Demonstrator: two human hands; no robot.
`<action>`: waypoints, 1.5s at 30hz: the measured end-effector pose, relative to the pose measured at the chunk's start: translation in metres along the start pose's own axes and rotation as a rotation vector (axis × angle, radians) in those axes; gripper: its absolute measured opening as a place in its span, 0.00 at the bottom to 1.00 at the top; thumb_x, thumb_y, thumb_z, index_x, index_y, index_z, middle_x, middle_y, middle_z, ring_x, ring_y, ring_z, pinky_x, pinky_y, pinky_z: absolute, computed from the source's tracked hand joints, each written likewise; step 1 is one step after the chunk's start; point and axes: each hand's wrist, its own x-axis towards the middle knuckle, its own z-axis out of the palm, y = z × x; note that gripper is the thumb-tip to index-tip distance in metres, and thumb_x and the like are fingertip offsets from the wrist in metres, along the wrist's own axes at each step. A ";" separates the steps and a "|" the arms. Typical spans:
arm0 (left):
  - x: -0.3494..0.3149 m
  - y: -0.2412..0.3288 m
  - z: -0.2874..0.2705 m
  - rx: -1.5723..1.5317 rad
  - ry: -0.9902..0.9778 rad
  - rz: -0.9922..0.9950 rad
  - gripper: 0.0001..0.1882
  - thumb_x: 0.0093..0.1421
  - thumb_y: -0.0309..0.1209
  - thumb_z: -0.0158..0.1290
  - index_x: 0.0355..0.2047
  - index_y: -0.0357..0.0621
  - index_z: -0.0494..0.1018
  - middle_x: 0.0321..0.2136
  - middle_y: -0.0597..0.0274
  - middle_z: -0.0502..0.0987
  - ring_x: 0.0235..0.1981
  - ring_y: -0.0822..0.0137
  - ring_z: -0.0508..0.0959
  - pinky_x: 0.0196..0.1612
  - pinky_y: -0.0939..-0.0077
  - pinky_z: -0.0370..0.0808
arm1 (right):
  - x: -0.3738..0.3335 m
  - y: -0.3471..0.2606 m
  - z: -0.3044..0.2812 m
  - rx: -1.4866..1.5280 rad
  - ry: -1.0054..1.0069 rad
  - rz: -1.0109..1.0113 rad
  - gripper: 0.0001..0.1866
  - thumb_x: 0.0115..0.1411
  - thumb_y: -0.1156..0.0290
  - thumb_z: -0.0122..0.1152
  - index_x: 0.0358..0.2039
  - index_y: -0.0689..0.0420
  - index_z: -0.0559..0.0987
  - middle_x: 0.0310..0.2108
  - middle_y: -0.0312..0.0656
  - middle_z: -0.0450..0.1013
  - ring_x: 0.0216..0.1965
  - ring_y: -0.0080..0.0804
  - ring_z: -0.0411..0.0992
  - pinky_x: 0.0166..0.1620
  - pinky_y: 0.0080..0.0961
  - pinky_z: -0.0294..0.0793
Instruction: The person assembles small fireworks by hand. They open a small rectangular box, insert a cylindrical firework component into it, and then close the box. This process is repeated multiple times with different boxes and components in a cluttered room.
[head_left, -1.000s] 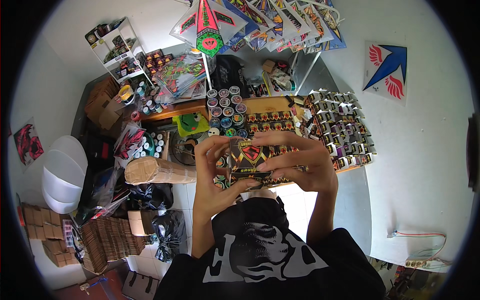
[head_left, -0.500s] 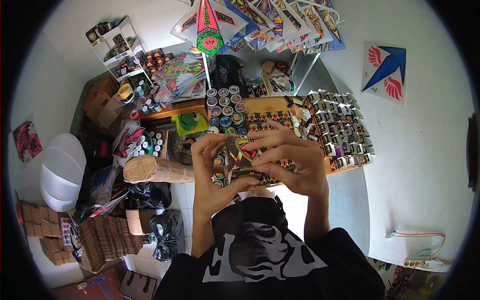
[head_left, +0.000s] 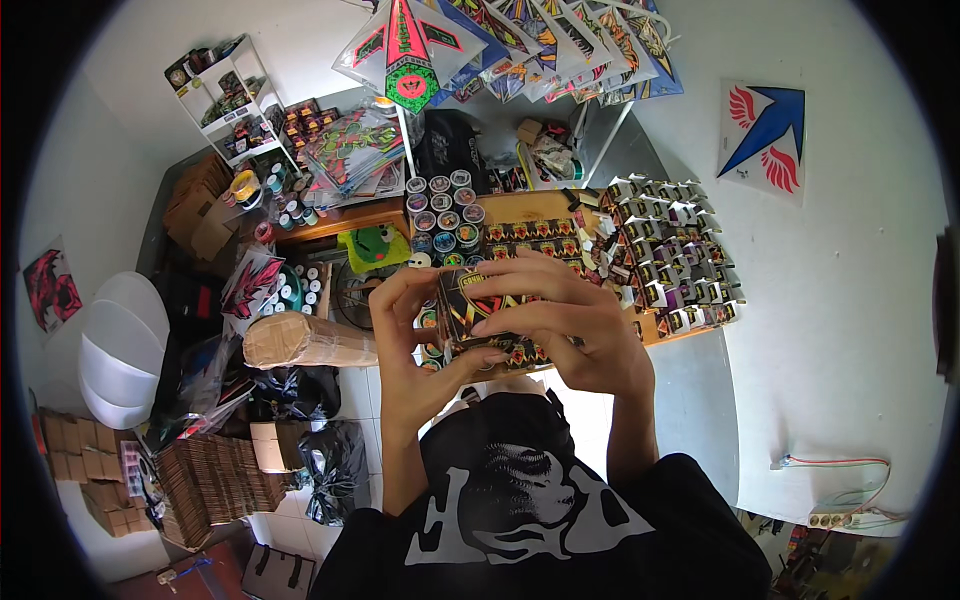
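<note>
Printed box (head_left: 458, 312): black, red and gold, held up over the table's (head_left: 530, 207) near part; height above it unclear.
Left hand (head_left: 405, 372): wrapped around the box's left end, thumb along the near lower edge.
Right hand (head_left: 600, 345): fingers bent over the printed face, holding the right side.
Crush risk: looked like thin card; hard fingertip pressure could have dented the face.
Drop risk: had the left thumb slipped, the box could have fallen onto the box rows (head_left: 525, 230) on the table.
Knock risk: round tubs (head_left: 445, 200) stood on the table's left part; a low left wrist could have tipped some.
Hidden: box's right end and underside, right thumb, part of the rows.
Hard to make out: flaps shut or not; small scraps (head_left: 600, 245) toward the table's right.
</note>
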 end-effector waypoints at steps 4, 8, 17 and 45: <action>-0.001 -0.007 0.001 -0.069 0.022 0.016 0.55 0.42 0.31 0.83 0.66 0.47 0.60 0.61 0.54 0.73 0.63 0.58 0.77 0.46 0.70 0.84 | -0.001 -0.002 -0.003 -0.078 -0.063 0.016 0.16 0.59 0.70 0.76 0.48 0.45 0.89 0.68 0.43 0.73 0.70 0.49 0.70 0.72 0.52 0.65; 0.003 -0.012 0.001 -0.075 0.010 0.142 0.51 0.44 0.29 0.83 0.64 0.48 0.63 0.63 0.50 0.73 0.63 0.58 0.77 0.50 0.70 0.85 | -0.003 -0.001 0.018 0.386 0.133 0.218 0.26 0.67 0.69 0.70 0.65 0.49 0.78 0.73 0.48 0.64 0.70 0.47 0.69 0.70 0.45 0.68; 0.015 -0.010 0.008 -0.144 -0.096 0.155 0.34 0.58 0.36 0.71 0.60 0.43 0.68 0.63 0.44 0.73 0.61 0.57 0.78 0.49 0.69 0.84 | -0.023 0.001 0.033 1.203 0.266 0.813 0.43 0.72 0.64 0.64 0.78 0.67 0.54 0.72 0.50 0.62 0.65 0.38 0.72 0.60 0.36 0.82; -0.038 0.004 0.255 -0.154 -0.096 0.002 0.22 0.67 0.33 0.55 0.59 0.39 0.70 0.65 0.42 0.70 0.61 0.58 0.76 0.53 0.68 0.81 | -0.184 0.022 -0.165 1.091 0.275 0.753 0.39 0.72 0.68 0.66 0.77 0.65 0.60 0.70 0.48 0.64 0.63 0.36 0.73 0.60 0.31 0.79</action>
